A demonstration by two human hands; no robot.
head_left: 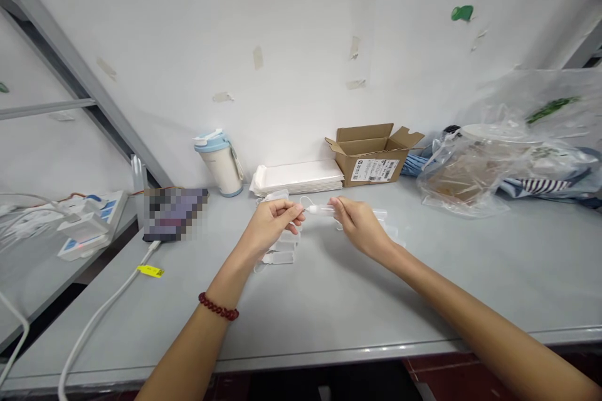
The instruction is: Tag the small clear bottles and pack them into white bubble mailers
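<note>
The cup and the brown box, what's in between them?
A stack of flat white packs lies between the cup and the box; the head view shows it.

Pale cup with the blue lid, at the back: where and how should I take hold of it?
Best gripped around the upper body of the pale cup, just under the blue lid, coming from the front-left. It stands upright and narrows downward, so a high grip should slip less; the strap and white stack crowd its right.
</note>
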